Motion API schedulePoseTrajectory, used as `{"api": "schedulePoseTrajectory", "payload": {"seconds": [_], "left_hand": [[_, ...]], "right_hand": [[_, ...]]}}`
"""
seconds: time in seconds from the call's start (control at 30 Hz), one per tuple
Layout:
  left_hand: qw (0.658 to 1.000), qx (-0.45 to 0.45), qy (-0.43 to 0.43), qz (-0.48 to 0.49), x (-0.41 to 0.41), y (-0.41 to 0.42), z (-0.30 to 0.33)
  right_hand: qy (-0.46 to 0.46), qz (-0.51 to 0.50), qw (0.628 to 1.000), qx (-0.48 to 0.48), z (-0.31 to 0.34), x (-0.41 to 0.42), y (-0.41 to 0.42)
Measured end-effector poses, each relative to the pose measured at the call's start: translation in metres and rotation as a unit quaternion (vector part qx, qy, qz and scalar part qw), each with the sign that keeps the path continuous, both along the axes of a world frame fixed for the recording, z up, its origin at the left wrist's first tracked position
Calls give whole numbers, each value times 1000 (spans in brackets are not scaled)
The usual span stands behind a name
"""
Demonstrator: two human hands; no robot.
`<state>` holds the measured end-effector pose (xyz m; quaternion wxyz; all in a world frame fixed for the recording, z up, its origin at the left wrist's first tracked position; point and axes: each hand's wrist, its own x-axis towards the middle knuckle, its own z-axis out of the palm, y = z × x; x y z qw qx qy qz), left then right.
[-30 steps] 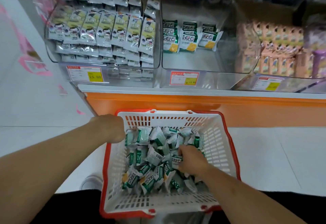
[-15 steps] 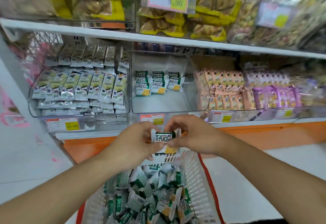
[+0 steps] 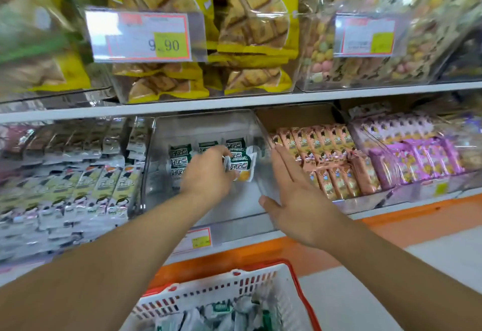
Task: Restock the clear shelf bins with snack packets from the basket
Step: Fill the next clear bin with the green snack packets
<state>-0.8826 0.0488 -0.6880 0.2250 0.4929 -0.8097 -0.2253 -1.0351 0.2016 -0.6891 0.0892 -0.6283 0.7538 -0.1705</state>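
My left hand (image 3: pixel 206 174) reaches into the middle clear shelf bin (image 3: pixel 250 221) and grips a green-and-white snack packet (image 3: pixel 241 167), holding it upright in front of a few matching packets (image 3: pixel 180 159) stacked at the bin's back. Just right of the packet, my right hand (image 3: pixel 294 200) is flat and open with its fingers straight, over the bin's right wall and holding nothing. At the bottom of the view, the white basket (image 3: pixel 234 286) with a red rim holds several more green-and-white packets (image 3: pixel 221 312).
Left of the middle bin stands a full bin of grey-and-yellow packets (image 3: pixel 78 192). To the right are bins of pink packets (image 3: pixel 331 163) and purple packets (image 3: pixel 417 153). The upper shelf carries yellow biscuit bags (image 3: pixel 247 30) behind a price tag (image 3: pixel 146 35). An orange shelf base (image 3: pixel 417 221) runs below.
The view rose from the basket to the shelf. Both hands lifted one packet out of the basket; now my left hand carries it into the middle bin while my right hand has let go.
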Motion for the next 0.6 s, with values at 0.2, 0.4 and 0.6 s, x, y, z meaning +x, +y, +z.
{"api": "schedulePoseTrajectory", "payload": {"seconds": [0.2, 0.4, 0.6], "left_hand": [[988, -109, -108, 1, -40, -42, -23], [976, -137, -169, -3, -43, -56, -35], [970, -172, -170, -2, -47, -56, -40]], "right_hand": [[8, 1, 1000, -13, -5, -3, -2], [-3, -1, 1000, -8, -5, -4, -2], [1, 2, 1000, -9, -4, -3, -1]]}}
